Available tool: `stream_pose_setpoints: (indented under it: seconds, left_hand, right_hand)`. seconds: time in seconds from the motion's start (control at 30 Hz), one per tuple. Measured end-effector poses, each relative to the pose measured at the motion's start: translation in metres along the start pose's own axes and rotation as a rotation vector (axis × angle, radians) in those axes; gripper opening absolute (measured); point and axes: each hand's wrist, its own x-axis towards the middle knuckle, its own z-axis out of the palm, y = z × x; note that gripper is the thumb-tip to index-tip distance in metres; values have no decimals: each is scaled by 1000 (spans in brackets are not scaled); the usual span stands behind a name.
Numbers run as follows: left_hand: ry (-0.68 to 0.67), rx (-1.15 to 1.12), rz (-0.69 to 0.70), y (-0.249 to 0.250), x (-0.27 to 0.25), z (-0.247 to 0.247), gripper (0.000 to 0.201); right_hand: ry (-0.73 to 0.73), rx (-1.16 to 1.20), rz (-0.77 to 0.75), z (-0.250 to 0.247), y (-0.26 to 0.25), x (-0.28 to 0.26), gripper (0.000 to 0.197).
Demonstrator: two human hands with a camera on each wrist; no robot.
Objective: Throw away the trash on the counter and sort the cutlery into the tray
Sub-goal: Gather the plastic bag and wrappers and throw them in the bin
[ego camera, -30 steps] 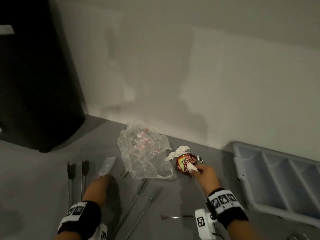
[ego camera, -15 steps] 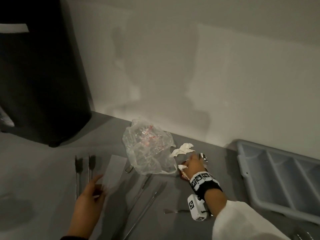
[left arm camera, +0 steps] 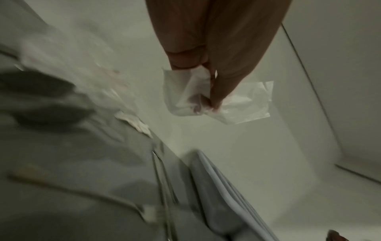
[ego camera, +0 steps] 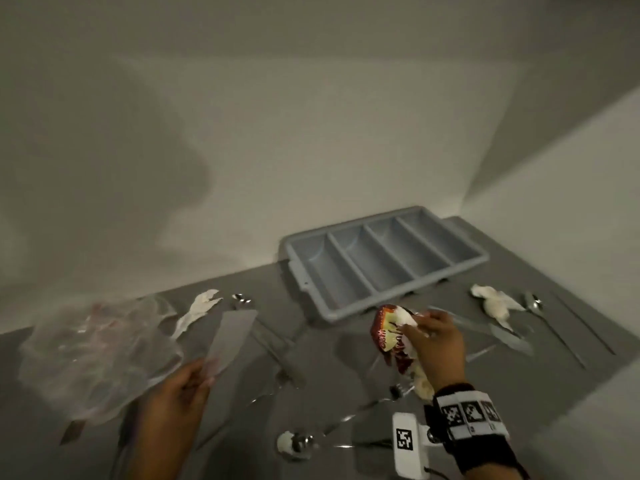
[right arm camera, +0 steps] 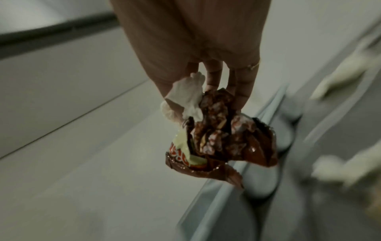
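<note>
Head view: we held trash in both hands above the grey counter [ego camera: 311, 344]. Our right hand [ego camera: 437, 344] gripped a crumpled red snack wrapper [ego camera: 388, 336] bunched with a white tissue [ego camera: 403, 317]; our left hand [ego camera: 180, 386] pinched a clear plastic sleeve [ego camera: 232, 336]. None of it had reached a bin, and no bin was in view. Left on the counter were a crumpled clear plastic bag [ego camera: 93, 351] at far left, a torn white scrap [ego camera: 199, 308] beside it, and a wadded napkin [ego camera: 493, 301] at right. The four-compartment cutlery tray [ego camera: 384, 261] at the far wall stood empty, while spoons, among them one [ego camera: 533, 304] at right, and a fork [ego camera: 400, 389] lay scattered. We judged the task barely begun, sorting not yet started.
</note>
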Motion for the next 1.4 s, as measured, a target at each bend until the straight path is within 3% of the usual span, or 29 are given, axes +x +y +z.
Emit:
stream_pose_setpoints:
  seconds: [0.1, 0.2, 0.37, 0.4, 0.5, 0.57, 0.77, 0.87, 0.9, 1.17, 1.3, 1.4]
  left_hand:
    - [-194, -73, 17, 29, -13, 72, 25]
    - [-341, -75, 99, 58, -41, 152, 49]
    - [-670, -21, 143, 95, -112, 293, 56]
    - [-749, -17, 164, 101, -141, 346, 59]
    - [-836, -53, 177, 114, -173, 380, 45]
    - [-937, -14, 241, 108, -209, 438, 31]
    - [-1309, 192, 211, 83, -283, 569, 50]
    - [-1433, 369, 299, 68, -302, 623, 35]
    - [-1450, 442, 348, 60, -306, 643, 30]
    - [-1548, 1044, 592, -54, -338, 799, 57]
    - [-1595, 1223, 707, -111, -363, 861, 69]
    - [-1601, 1286, 719, -143, -389, 894, 72]
  right_hand:
    - [191, -44, 107, -105, 55, -5, 26]
    - [328, -45, 254, -195, 116, -27, 30]
    - [478, -64, 443, -310, 207, -69, 26]
    - [507, -79, 491, -348, 237, -78, 25]
    - [452, -79, 525, -359, 265, -90, 22]
    - [455, -91, 596, -386, 298, -99, 22]
    - [497, -135, 817, -435, 376, -118, 25]
    - [573, -100, 898, -446, 405, -115, 29]
    - [591, -83, 922, -447, 415, -113, 29]
    - [758, -50, 1081, -444, 516, -107, 27]
    - [778, -34, 1087, -439, 564, -115, 24]
    - [822, -25, 1067, -434, 598, -128, 18]
